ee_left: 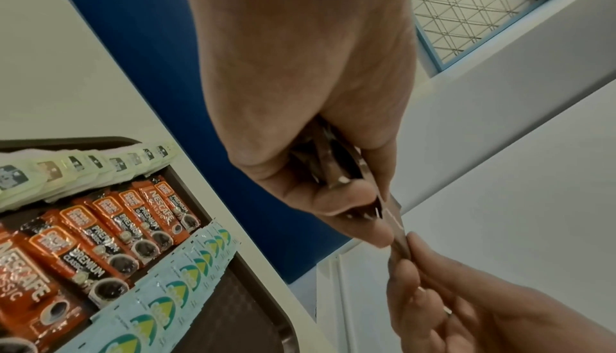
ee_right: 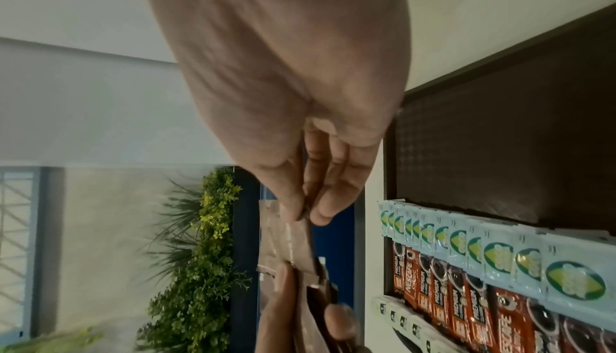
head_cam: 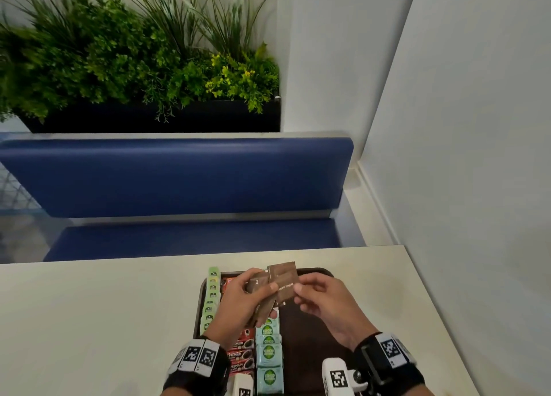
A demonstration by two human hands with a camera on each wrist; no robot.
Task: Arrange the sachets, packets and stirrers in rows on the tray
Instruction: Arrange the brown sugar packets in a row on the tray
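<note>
While three rows are lying on the dark brown plastic tray (head_cam: 301, 330), pale blue "coco" sachets (head_cam: 269, 354), red "NESCAFE CLASSIC PREMIUM" packets (ee_left: 110, 229) and pale green sachets (head_cam: 211, 297), the left hand (head_cam: 238, 300) is gripping a fanned bunch of brown paper "Brown Sugar" sachets (head_cam: 281, 282) above it, its grip clamped; the right hand (head_cam: 325, 303) is pinching one. Counts are unclear. The white table (head_cam: 89, 321) is carrying the tray.
</note>
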